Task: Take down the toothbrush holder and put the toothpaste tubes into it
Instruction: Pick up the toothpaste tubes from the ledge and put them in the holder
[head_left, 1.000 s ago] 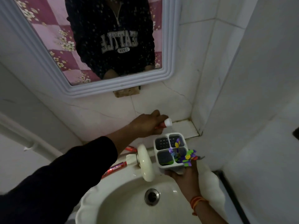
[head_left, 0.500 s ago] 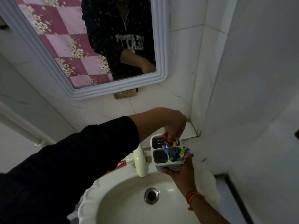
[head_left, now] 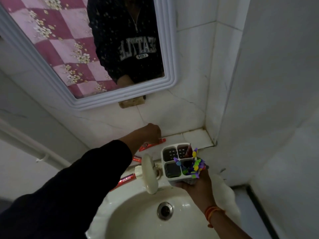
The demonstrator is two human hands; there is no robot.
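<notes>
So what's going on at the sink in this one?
A person stands at a sink. The right hand holds a white four-slot toothbrush holder from below; one red toothpaste tube already stands in a back slot. The left hand is closed on another red tube on the ledge. Two more tubes lie behind the tap.

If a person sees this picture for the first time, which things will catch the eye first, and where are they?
First comes the white toothbrush holder with bright toothbrushes, held by the right hand above the sink. A red tube already stands in its back compartment. Next, the left hand reaches to a red toothpaste tube on the ledge behind the tap, and the large mirror fills the wall above.
</notes>
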